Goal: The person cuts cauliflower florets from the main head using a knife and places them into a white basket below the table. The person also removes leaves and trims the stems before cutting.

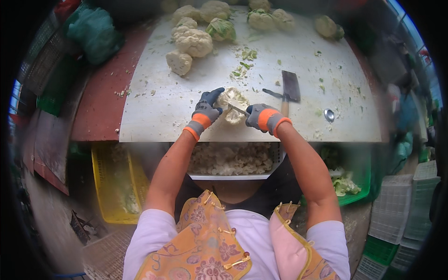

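Observation:
A trimmed cauliflower head (231,99) rests near the front of the white board, its cut stem side showing. My left hand (206,106), in a grey and orange work glove with dark fingers, grips its left side. In a matching glove, my right hand (261,117) is closed around a knife, mostly hidden in the fist. The knife's blade (238,109) reaches left across the cauliflower and touches its core. Just beyond my right hand lies a cleaver (291,85) with a wooden handle, beside a smaller dark-handled tool (272,92).
Several cauliflower heads (194,42) sit toward the back of the white board (154,108). A small round metal lid (329,114) lies at right. Below the edge is a white crate (231,177) of florets, between a yellow crate (113,218) and a green crate (365,189) holding trimmings.

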Available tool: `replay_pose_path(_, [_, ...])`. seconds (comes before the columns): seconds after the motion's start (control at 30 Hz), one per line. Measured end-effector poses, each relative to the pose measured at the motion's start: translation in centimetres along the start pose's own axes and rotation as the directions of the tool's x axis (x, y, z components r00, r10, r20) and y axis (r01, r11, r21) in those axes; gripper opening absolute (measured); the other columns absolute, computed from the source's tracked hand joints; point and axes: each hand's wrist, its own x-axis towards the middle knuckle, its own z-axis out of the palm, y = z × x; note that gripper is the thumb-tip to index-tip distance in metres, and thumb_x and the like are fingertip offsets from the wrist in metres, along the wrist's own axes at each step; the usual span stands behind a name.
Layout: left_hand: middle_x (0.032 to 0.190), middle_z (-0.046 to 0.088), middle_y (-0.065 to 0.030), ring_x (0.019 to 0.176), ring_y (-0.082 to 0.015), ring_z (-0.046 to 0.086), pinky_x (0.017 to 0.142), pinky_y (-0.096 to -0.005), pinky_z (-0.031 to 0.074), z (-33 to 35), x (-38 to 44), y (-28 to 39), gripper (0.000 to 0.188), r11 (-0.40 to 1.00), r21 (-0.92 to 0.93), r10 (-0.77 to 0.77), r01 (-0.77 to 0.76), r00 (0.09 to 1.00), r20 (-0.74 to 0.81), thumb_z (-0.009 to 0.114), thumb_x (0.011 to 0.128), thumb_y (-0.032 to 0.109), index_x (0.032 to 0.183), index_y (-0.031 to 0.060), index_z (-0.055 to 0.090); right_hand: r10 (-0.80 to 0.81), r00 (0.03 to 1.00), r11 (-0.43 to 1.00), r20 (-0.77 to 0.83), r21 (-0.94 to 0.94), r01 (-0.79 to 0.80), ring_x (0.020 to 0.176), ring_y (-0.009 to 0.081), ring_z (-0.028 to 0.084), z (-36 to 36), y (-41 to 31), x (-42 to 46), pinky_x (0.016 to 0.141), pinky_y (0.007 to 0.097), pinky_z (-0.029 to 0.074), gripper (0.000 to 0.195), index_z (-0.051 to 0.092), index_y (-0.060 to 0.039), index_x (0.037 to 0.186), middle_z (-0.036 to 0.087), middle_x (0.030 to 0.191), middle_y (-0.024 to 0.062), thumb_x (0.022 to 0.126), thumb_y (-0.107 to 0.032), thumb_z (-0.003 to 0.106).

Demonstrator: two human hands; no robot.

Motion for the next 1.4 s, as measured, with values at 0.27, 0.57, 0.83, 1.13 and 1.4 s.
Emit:
replay_pose_path(0.27, [0.101, 0.054, -0.0107, 0.096, -0.0302, 0.055, 0.084, -0.0388, 0.047, -5.7, 2.7, 0.6, 0.070, 0.918, 0.189, 0.232, -0.349, 0.859, 0.456, 0.059, 0.068, -0.005, 0.130, 0.0255, 0.053, -0.264, 0.946, 0.871, -0.187, -0.467, 0.151, 0.078, 0.0301, 0.065, 0.4, -0.7, -0.3, 0.067, 0.0409, 0.051, 0.028, 0.062, -0.0167, 0.103, 0.068, 0.089, 0.0112, 0.079, -0.019, 0.049])
replay_pose_path(0.57, [0.105, 0.063, -0.0102, 0.080, -0.0153, 0.061, 0.066, -0.0284, 0.055, -4.9, -1.9, -5.2, 0.059, 0.704, -0.439, -0.500, 0.558, 0.829, 0.251, 0.063, 0.076, -0.009, 0.131, 0.0075, 0.049, -0.151, 0.959, 0.937, -0.240, -0.344, 0.061, 0.088, 0.0316, 0.066, -0.1, -0.5, -0.6, 0.074, 0.0442, 0.051, 0.029, 0.061, -0.0151, 0.108, 0.068, 0.094, 0.0128, 0.083, -0.020, 0.047])
replay_pose_path(0.83, [0.095, 0.069, -0.0047, 0.080, -0.0117, 0.061, 0.072, -0.0268, 0.049, -0.3, -6.7, -6.2, 0.031, 0.724, -0.518, -0.532, 0.457, 0.847, 0.004, 0.070, 0.075, 0.002, 0.106, 0.0034, 0.066, -0.048, 0.869, 0.995, -0.493, -0.099, -0.001, 0.082, 0.0329, 0.067, 4.7, -1.1, -3.9, 0.070, 0.0425, 0.051, 0.035, 0.050, -0.0182, 0.119, 0.069, 0.090, 0.0134, 0.087, -0.033, 0.051])
replay_pose_path(1.13, [0.077, 0.066, -0.0016, 0.058, -0.0072, 0.053, 0.052, -0.0229, 0.043, -0.1, -7.6, -3.8, 0.023, 0.668, -0.516, -0.667, 0.537, 0.739, -0.096, 0.069, 0.076, 0.003, 0.098, 0.0038, 0.068, -0.089, 0.968, 0.973, -0.234, 0.186, 0.134, 0.088, 0.0372, 0.064, 11.0, -3.5, -3.5, 0.075, 0.0469, 0.048, 0.037, 0.051, -0.0156, 0.115, 0.068, 0.093, 0.0166, 0.086, -0.039, 0.054])
replay_pose_path(1.4, [0.067, 0.061, 0.0001, 0.055, -0.0076, 0.050, 0.051, -0.0247, 0.041, -0.6, -7.5, -3.7, 0.012, 0.743, -0.328, -0.632, 0.584, 0.773, -0.056, 0.072, 0.073, 0.010, 0.081, 0.0048, 0.065, -0.056, 0.950, 0.908, -0.306, 0.380, 0.175, 0.088, 0.0395, 0.062, 14.3, -2.5, -1.5, 0.075, 0.0473, 0.047, 0.038, 0.055, -0.0138, 0.110, 0.066, 0.091, 0.0191, 0.085, -0.042, 0.056])
